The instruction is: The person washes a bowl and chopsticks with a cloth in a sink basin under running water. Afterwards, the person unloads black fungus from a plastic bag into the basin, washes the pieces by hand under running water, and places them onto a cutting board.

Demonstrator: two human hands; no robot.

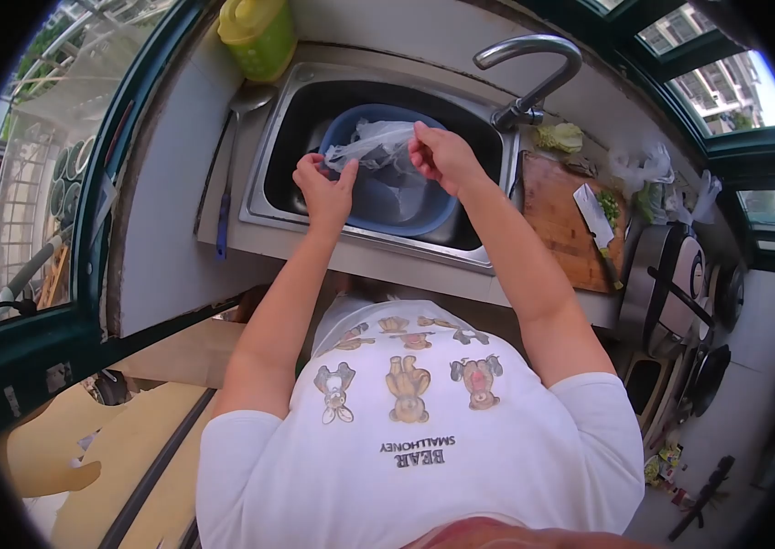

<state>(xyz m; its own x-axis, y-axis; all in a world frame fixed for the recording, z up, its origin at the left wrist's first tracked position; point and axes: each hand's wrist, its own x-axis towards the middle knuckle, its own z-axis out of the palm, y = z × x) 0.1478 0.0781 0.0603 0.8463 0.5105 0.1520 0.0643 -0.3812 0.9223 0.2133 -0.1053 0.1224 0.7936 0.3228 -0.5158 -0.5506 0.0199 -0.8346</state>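
Both my hands are over a blue basin (438, 212) that sits in a steel sink (264, 188). Between them stretches a thin, translucent plastic bag (376, 146). My left hand (325, 190) pinches the bag's left edge at the fingertips. My right hand (445, 157) grips its upper right part with the fingers closed. Below the bag, something pale and translucent lies in the basin, too unclear to name.
A faucet (534, 78) arches at the upper right. Right of the sink, a cutting board (552, 220) bears a knife (596, 220) and chopped greens. A green container (259, 41) and a long spatula (227, 183) are at the left. A cooker (667, 284) stands at the right.
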